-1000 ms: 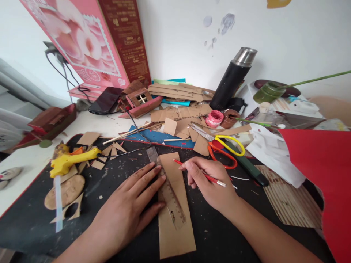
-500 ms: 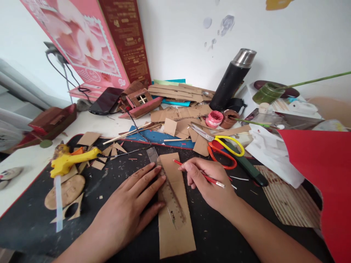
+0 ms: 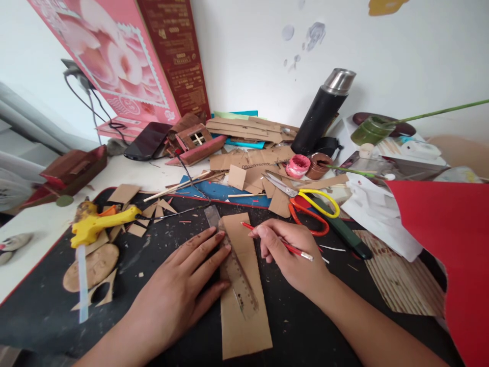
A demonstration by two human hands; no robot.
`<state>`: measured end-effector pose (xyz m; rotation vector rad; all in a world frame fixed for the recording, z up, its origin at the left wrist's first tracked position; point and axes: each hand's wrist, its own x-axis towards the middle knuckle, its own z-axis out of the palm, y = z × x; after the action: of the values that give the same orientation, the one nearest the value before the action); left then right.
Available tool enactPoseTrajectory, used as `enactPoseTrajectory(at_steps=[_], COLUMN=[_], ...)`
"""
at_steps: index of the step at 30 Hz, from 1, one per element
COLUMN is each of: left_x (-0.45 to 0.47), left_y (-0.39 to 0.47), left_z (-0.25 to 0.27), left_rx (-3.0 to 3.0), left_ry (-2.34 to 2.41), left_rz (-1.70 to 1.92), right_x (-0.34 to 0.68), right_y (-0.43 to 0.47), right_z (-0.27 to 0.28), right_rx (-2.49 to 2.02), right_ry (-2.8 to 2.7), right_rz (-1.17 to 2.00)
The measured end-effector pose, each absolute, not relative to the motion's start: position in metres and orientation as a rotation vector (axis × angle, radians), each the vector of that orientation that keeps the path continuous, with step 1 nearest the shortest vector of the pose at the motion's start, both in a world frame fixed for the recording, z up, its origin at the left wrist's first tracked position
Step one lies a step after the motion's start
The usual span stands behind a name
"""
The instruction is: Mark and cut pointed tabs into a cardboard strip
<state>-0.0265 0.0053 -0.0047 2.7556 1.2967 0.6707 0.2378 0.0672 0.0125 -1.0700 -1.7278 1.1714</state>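
Note:
A long strip of brown cardboard (image 3: 244, 336) lies on the black mat in front of me. Across it, at a slant, rests a clear plastic ruler (image 3: 242, 283). My left hand (image 3: 187, 275) lies flat with its fingers stretched out, the fingertips on the ruler's left edge. My right hand (image 3: 286, 250) pinches a red pencil (image 3: 296, 250) with a white eraser end. The pencil's tip points left over the upper part of the strip; whether it touches the cardboard I cannot tell.
A yellow glue gun (image 3: 99, 221) lies to the left among cardboard scraps. Scissors (image 3: 301, 196) with yellow and red handles, a dark green cutter (image 3: 344, 232), open paint jars (image 3: 298, 165) and a black thermos (image 3: 323, 112) stand or lie beyond my right hand. Red card (image 3: 439, 244) juts in at right.

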Motion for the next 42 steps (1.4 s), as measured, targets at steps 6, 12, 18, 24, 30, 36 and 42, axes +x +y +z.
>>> enactPoseTrajectory(at_steps=[6, 12, 18, 24, 30, 36, 42], left_x=[-0.0265, -0.0262, -0.0265, -0.0267, -0.0268, -0.0257, -0.0252], left_y=[0.0054, 0.0053, 0.0049, 0.0048, 0.0047, 0.0052, 0.0058], left_z=[-0.0048, -0.0054, -0.0062, -0.0051, -0.0061, -0.004, -0.0039], left_rx=[2.743, 2.732, 2.74, 2.731, 2.709, 2.753, 2.746], left_ry=[1.299, 1.299, 1.306, 1.31, 1.313, 1.308, 1.306], left_rz=[0.659, 0.663, 0.655, 0.655, 0.668, 0.667, 0.676], right_x=[0.2371, 0.2372, 0.2371, 0.2372, 0.2365, 0.2365, 0.2368], right_y=[0.0664, 0.0662, 0.0655, 0.0666, 0.0671, 0.0668, 0.0663], right_z=[0.0131, 0.0135, 0.0133, 0.0141, 0.0143, 0.0139, 0.0141], right_rx=[-1.075, -1.074, -1.082, -1.081, -1.083, -1.078, -1.094], right_ry=[-1.739, -1.736, -1.736, -1.746, -1.75, -1.753, -1.752], right_rz=[1.167, 1.17, 1.176, 1.158, 1.159, 1.158, 1.164])
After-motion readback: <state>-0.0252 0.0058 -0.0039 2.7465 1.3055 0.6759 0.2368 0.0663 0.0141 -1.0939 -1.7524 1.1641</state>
